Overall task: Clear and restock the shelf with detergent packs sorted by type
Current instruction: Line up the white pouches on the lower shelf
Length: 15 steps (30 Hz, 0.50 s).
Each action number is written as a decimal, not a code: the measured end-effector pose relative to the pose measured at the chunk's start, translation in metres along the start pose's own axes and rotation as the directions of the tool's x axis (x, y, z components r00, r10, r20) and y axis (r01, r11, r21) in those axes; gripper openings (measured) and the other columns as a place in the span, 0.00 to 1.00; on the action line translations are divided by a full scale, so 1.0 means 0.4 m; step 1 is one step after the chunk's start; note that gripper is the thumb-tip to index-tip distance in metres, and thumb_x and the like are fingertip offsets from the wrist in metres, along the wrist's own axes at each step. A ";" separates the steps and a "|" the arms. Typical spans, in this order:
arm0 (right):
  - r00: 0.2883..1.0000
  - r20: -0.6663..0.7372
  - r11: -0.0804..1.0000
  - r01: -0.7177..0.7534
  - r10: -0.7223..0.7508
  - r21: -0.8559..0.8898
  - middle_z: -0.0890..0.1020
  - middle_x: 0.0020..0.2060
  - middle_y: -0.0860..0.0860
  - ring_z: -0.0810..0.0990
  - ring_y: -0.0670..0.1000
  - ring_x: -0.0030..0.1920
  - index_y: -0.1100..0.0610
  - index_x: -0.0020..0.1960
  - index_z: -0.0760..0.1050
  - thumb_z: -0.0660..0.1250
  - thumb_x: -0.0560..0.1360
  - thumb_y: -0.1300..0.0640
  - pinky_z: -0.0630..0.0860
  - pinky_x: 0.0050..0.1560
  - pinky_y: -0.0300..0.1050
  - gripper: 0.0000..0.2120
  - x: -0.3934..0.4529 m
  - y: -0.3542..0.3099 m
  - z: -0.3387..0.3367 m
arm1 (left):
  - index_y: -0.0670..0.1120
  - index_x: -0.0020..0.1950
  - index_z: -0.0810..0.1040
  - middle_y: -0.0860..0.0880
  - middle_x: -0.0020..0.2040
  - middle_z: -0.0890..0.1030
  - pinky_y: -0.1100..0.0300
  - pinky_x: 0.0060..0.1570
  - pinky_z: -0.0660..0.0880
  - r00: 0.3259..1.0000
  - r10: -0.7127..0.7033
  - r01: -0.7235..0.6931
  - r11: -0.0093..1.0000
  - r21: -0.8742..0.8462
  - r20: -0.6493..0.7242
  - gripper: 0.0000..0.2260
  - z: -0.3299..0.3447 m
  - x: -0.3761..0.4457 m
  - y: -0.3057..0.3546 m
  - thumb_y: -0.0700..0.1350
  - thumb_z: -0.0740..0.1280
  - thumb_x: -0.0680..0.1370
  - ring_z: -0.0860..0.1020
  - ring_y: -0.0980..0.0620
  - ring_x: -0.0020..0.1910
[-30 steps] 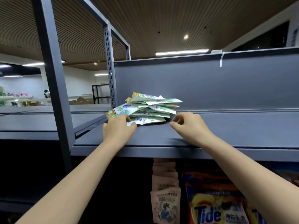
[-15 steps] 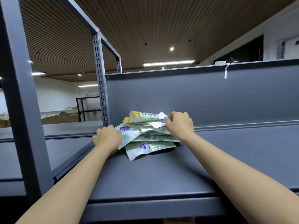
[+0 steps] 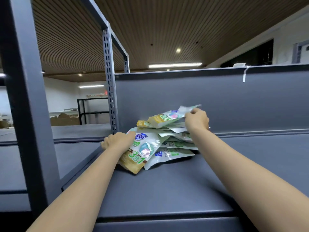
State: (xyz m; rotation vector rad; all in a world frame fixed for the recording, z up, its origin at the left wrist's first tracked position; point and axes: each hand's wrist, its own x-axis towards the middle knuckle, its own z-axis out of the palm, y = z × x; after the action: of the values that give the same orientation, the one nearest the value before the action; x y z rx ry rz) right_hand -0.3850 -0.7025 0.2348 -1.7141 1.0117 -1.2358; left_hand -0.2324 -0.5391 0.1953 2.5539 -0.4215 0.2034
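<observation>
Detergent packs [image 3: 167,141] lie in a loose, slumped pile on the top shelf [image 3: 167,190] of a grey metal rack, at its left end, close against the back panel [image 3: 217,101] and just right of the slotted upright [image 3: 109,91]. Reading from the left: the left hand [image 3: 117,141] sits at the pile's left flank, its thumb laid over the upper edge of the gold-and-white pack [image 3: 139,154] marked "3 in 1", fingers curled behind it; the hold reads as a grip on that pack, though the fingertips are hidden. This pack slants forward and down, its long axis running from the hand toward the shelf's front edge. To its right, several green-and-white packs fan out flat, long axes pointing rightward. At the pile's crown the right hand [image 3: 196,120] pinches the raised right end of the top pack [image 3: 167,118], which tilts upward to the right, its gold end pointing left toward the upright. Both hands thus bracket the pile, left low and forward, right high and toward the back. Judged from this layout, separating packs by type calls for lifting the top pack up and to the right, away from the stack, while the left hand steadies or draws out the front pack.
</observation>
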 end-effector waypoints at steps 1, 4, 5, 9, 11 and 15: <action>0.996 -0.030 0.995 0.084 -0.082 0.047 0.74 0.41 0.52 0.70 0.57 0.44 0.55 0.45 0.70 0.55 0.79 0.59 0.65 0.43 0.46 0.07 -0.010 -0.009 -0.013 | 0.46 0.66 0.72 0.42 0.65 0.74 0.52 0.63 0.66 1.000 -0.011 0.012 0.998 -0.056 0.023 0.28 0.000 -0.002 -0.003 0.63 0.54 0.75 0.70 0.41 0.64; 0.972 -0.110 0.959 0.225 -0.208 0.173 0.73 0.38 0.52 0.70 0.57 0.43 0.58 0.49 0.67 0.50 0.81 0.58 0.64 0.42 0.47 0.08 -0.043 -0.027 -0.053 | 0.45 0.59 0.76 0.43 0.59 0.78 0.53 0.58 0.71 0.999 -0.020 0.025 0.974 -0.226 0.026 0.26 -0.001 -0.024 -0.008 0.62 0.57 0.72 0.74 0.41 0.58; 0.967 -0.129 0.948 0.241 -0.218 0.210 0.72 0.37 0.51 0.70 0.57 0.43 0.57 0.50 0.67 0.49 0.81 0.57 0.65 0.42 0.48 0.08 -0.053 -0.029 -0.064 | 0.45 0.57 0.77 0.43 0.58 0.79 0.53 0.57 0.72 1.000 -0.018 0.023 0.964 -0.263 0.019 0.25 -0.004 -0.036 -0.008 0.62 0.58 0.71 0.75 0.41 0.57; 0.950 -0.164 0.914 0.301 -0.264 0.272 0.74 0.39 0.49 0.72 0.55 0.44 0.56 0.55 0.68 0.50 0.81 0.57 0.66 0.45 0.47 0.09 -0.106 -0.026 -0.112 | 0.43 0.57 0.76 0.42 0.58 0.78 0.53 0.56 0.72 0.999 -0.048 0.037 0.928 -0.370 -0.021 0.24 -0.019 -0.094 -0.005 0.59 0.63 0.70 0.75 0.40 0.57; 0.939 -0.183 0.903 0.332 -0.290 0.273 0.74 0.37 0.46 0.72 0.53 0.43 0.55 0.55 0.68 0.50 0.82 0.56 0.65 0.44 0.46 0.09 -0.136 -0.016 -0.135 | 0.42 0.59 0.76 0.41 0.59 0.78 0.55 0.53 0.70 0.991 -0.080 0.032 0.916 -0.399 -0.104 0.23 -0.029 -0.132 -0.005 0.57 0.65 0.71 0.75 0.39 0.58; 0.909 -0.260 0.884 0.391 -0.326 0.256 0.73 0.34 0.43 0.73 0.51 0.37 0.55 0.54 0.67 0.50 0.83 0.53 0.69 0.42 0.48 0.09 -0.196 0.014 -0.188 | 0.43 0.50 0.76 0.42 0.49 0.78 0.56 0.44 0.65 0.952 -0.104 -0.041 0.887 -0.460 -0.287 0.17 -0.055 -0.227 -0.010 0.55 0.65 0.71 0.73 0.41 0.47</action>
State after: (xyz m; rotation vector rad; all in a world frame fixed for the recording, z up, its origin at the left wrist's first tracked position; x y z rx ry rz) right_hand -0.4748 -0.6432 0.2194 -1.5929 0.5850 -1.7463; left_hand -0.3178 -0.5009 0.1912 2.0134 -0.2673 0.4249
